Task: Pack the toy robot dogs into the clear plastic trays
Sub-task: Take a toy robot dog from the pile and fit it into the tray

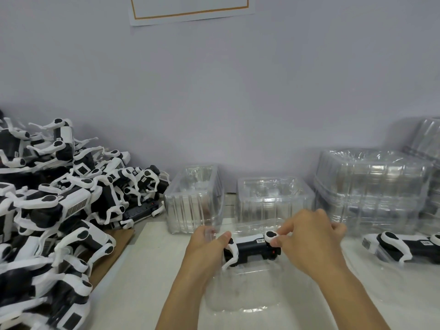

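From the head view: two hands at work on one toy dog (253, 250), black and white, lying on its side between them, down in a clear tray (245, 289) right in front. Left hand (207, 246) curled round the dog's back end, thumb on top. Right hand (307, 241) pinching the round white bit at the dog's other end with finger and thumb — other fingers bent over the tray's far edge. Dog most of the way into its tray, probably being pushed snug; hard to tell if fully seated.

Just past the right hand, further right: another packed dog (400, 246) lying in its own clear tray — so at least one done, maybe more out of sight.

Far off past the left hand: a big pile of dogs (62, 203), all tangled legs, still waiting. Lots left to pack.

Beyond both hands, near the wall: empty trays (195, 198) standing up, and a tall stack of trays (371, 184) further right. Plenty of trays ready. Job looks only just begun.
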Demonstrator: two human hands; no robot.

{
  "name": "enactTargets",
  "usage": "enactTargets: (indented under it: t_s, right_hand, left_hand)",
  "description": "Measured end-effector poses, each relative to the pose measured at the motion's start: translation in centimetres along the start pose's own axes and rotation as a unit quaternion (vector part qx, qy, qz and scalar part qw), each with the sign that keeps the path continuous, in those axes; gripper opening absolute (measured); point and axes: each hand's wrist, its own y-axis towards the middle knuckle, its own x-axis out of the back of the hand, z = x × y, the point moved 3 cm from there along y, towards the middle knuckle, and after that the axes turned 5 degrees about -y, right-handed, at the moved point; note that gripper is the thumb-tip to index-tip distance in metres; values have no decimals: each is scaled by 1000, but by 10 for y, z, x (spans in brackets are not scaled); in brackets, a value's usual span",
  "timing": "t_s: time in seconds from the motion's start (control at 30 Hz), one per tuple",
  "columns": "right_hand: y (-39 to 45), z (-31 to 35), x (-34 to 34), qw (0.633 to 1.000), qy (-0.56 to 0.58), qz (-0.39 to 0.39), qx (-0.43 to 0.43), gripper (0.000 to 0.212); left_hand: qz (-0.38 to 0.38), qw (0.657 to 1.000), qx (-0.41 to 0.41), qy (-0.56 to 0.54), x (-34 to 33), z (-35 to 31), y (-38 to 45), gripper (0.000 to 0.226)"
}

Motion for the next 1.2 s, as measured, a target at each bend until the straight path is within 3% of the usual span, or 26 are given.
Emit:
enactTargets:
  t_s: [0.23,0.4,0.53,0.67,0.77,1.0,1.2]
  right_hand:
    - [-4,-2,-5,998,19,-8,-55,39]
    - [1,-4,-5,999,36,5,-35,21]
    - [3,0,-6,999,21,-4,27,20]
    - [0,8,-11,991,108,19,78,16]
    - [-1,10,-16,993,75,38,87,2]
    - [2,6,-21,993,108,23,46,18]
    - [2,6,-19,991,121,35,35,19]
  left_hand:
    - [-8,1000,-5,-12,-2,1,1,45]
    - [-9,1000,-9,-24,-2,1,1,47]
    - [-8,999,-9,-35,-2,1,2,45]
    - [-13,999,-5,-32,-2,0,1,41]
    - [-22,999,-4,-32,-2,0,1,38]
    - [-28,999,-3,-38,-3,0,0,38]
    - [-24,999,-2,-42,-3,0,1,39]
